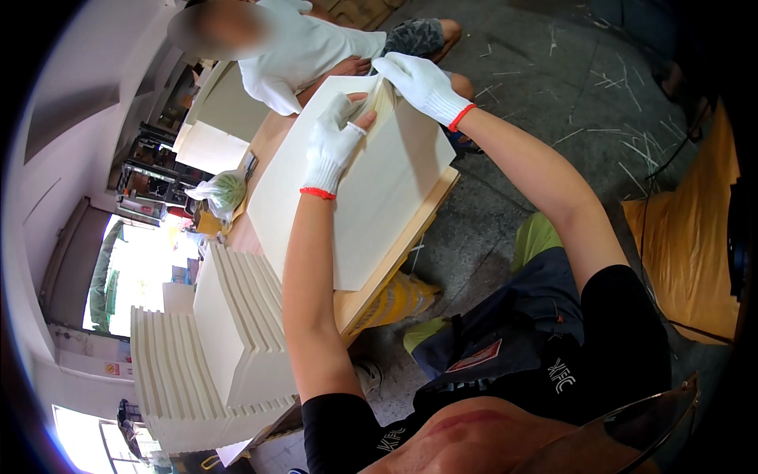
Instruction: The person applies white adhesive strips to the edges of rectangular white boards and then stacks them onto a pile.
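Note:
A large white board or sheet (387,209) lies on the wooden table before me, with a raised cream-coloured flap or fold (384,103) near its far end. My left hand (332,146), in a white knit glove with bare thumb and fingertip showing, rests on the board with its fingers apart beside that fold. At the board's far right edge, my right hand (422,85) wears a similar glove with a red cuff. Its fingers are pressed together on the edge; their undersides are hidden.
Stacks of white folded boards (170,371) stand at the left. A plastic bag holding something round and green (229,189) lies on the table's far left. A seated person (316,51) is across from me. White scrap strips (643,154) litter the floor; a brown-orange covered object (687,245) stands right.

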`<state>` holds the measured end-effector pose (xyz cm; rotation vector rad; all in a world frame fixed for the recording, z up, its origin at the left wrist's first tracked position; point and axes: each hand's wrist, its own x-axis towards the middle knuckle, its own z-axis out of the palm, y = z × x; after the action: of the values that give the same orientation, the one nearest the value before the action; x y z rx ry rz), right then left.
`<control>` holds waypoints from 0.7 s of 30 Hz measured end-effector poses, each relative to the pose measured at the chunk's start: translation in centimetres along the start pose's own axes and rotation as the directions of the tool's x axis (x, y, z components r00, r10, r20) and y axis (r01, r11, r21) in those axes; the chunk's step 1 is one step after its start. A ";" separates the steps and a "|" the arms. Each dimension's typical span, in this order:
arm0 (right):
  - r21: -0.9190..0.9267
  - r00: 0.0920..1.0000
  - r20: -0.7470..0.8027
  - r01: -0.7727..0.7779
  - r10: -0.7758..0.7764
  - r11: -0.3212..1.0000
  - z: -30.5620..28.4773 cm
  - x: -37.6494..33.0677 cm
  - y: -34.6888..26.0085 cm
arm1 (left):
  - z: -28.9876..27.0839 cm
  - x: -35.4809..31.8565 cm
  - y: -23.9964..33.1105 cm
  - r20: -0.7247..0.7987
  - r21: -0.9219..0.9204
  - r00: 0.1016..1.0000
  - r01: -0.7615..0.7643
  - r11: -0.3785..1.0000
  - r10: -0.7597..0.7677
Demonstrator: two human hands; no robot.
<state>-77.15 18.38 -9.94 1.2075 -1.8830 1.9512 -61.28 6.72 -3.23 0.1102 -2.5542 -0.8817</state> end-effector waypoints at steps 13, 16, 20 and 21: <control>-0.119 1.000 -0.018 0.015 -0.017 0.993 0.1 0.0 -0.5 | 0.2 0.1 -0.6 -0.015 0.172 0.996 -0.083 0.982 0.087; -0.116 1.000 -0.023 0.016 -0.018 0.993 0.2 0.0 -0.5 | 0.2 -0.1 -0.6 -0.010 0.097 0.997 -0.082 0.992 0.083; -0.108 1.000 -0.006 0.015 -0.016 0.994 0.2 -0.1 -1.0 | -0.1 -0.3 -0.9 -0.068 0.118 0.990 -0.114 0.986 0.123; -0.110 1.000 -0.012 0.019 -0.021 0.994 0.0 -0.2 -1.2 | 0.1 -0.3 -0.5 -0.105 0.114 0.985 -0.123 0.986 0.135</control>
<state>-76.31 18.65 -9.18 1.1744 -1.9362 1.8148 -61.03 6.43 -3.70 0.0248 -2.4720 -0.6704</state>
